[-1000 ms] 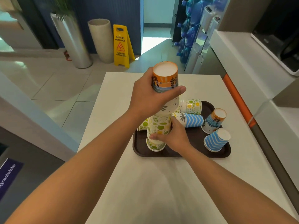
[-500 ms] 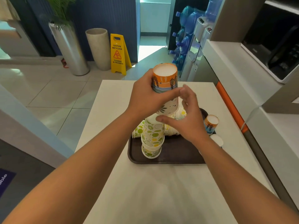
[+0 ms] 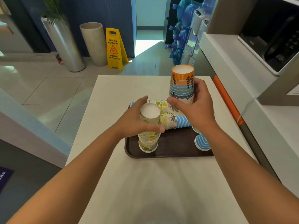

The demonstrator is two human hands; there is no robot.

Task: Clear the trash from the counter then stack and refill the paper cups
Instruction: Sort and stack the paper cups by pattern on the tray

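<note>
A dark brown tray (image 3: 169, 152) lies on the white counter (image 3: 153, 183). At its left end stands an upside-down stack of green and yellow patterned paper cups (image 3: 149, 126), and my left hand (image 3: 134, 122) grips it around the middle. My right hand (image 3: 196, 105) holds a shorter upside-down stack topped by an orange sunset cup (image 3: 182, 86), lifted above the tray's back. Several cups lie on their sides behind the stack, among them a blue striped one (image 3: 182, 121). Another blue striped cup (image 3: 202, 142) lies at the tray's right, half hidden by my right forearm.
A white shelf unit with a black microwave (image 3: 271, 39) runs along the right, edged by an orange strip (image 3: 226, 101). On the floor beyond stand a yellow wet-floor sign (image 3: 114, 49), a grey planter (image 3: 95, 42), a silver planter (image 3: 63, 44) and blue water bottles (image 3: 181, 36).
The tall stack has been split. My right hand took the top part with the orange cup and lifted it right. My left hand slid down onto the green stack left on the tray.
</note>
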